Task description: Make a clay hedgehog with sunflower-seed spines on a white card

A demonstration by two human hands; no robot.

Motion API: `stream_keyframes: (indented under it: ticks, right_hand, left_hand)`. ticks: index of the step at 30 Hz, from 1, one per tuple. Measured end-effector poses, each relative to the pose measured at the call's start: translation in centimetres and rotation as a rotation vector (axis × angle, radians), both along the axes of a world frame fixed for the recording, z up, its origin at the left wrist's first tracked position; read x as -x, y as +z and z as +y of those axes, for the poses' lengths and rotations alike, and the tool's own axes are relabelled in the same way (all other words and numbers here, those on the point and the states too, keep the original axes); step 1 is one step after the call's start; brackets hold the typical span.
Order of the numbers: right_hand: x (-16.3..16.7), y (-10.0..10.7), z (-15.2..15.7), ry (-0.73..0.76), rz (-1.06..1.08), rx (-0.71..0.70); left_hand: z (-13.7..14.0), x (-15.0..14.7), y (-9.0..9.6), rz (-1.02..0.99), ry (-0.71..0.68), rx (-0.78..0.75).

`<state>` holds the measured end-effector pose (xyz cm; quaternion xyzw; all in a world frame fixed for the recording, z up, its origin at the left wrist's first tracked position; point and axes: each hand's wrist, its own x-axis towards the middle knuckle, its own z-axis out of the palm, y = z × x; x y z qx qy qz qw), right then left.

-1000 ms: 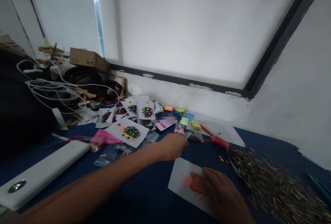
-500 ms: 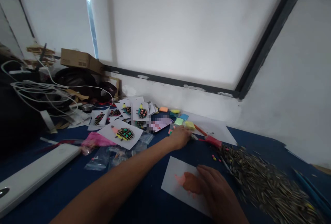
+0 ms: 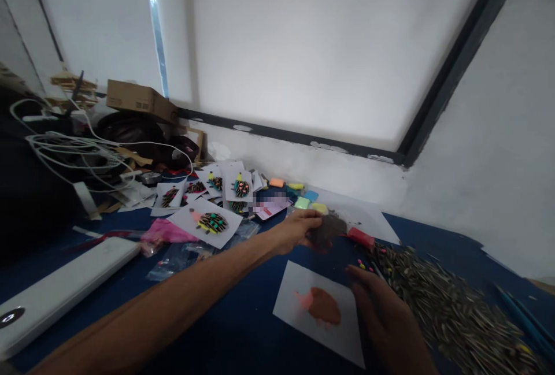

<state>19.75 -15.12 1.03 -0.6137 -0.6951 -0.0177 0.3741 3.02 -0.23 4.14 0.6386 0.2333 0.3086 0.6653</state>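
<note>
My left hand (image 3: 297,233) reaches out over the table and is closed on a dark grey lump (image 3: 330,229), flat and smeared by motion; it looks like a packet of modelling clay. Close to me lies a white card (image 3: 295,314) bearing a hedgehog shape with a brown body (image 3: 325,307) and a pink head. At the card's right edge is my right hand (image 3: 385,317), slightly blurred, its fingers apart and nothing seen in it. Small pink and yellow balls (image 3: 362,265) lie beyond its fingertips.
Striped sunflower seeds (image 3: 455,300) spread in a heap at right, beside a red packet (image 3: 361,238). Several colored clay packets (image 3: 302,203) sit at the back. Finished hedgehog cards (image 3: 184,222), plastic bags (image 3: 173,259) and a long white device (image 3: 69,282) occupy the left.
My left hand has picked up the dark grey lump near the clay packets. My right hand has come off the card and shifted right, uncovering the hedgehog's brown body.
</note>
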Motion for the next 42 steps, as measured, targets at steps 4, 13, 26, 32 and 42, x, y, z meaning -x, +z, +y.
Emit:
stream_keyframes:
  ticks: [4,13,26,32,42]
  right_hand:
    - [0.5,1.7,0.1,-0.067,0.194,0.089]
    - [2.5,3.6,2.9,0.14,0.514,0.413]
    - [2.6,0.8,2.8,0.183,0.656,0.493]
    - [2.7,0.8,2.3,0.221,0.638,0.497]
    - [3.4,1.8,1.7,0.244,0.592,0.489]
  left_hand:
    - [-2.1,2.2,-1.1,-0.1,-0.117,0.181]
    - [-3.4,3.9,-2.0,0.025,-0.107,0.026]
    - [-4.5,4.3,-1.5,0.259,-0.037,-0.096]
    - [-4.9,4.4,-1.4,0.303,-0.069,-0.169]
    - [-5.1,4.3,-1.4,0.2,-0.035,-0.187]
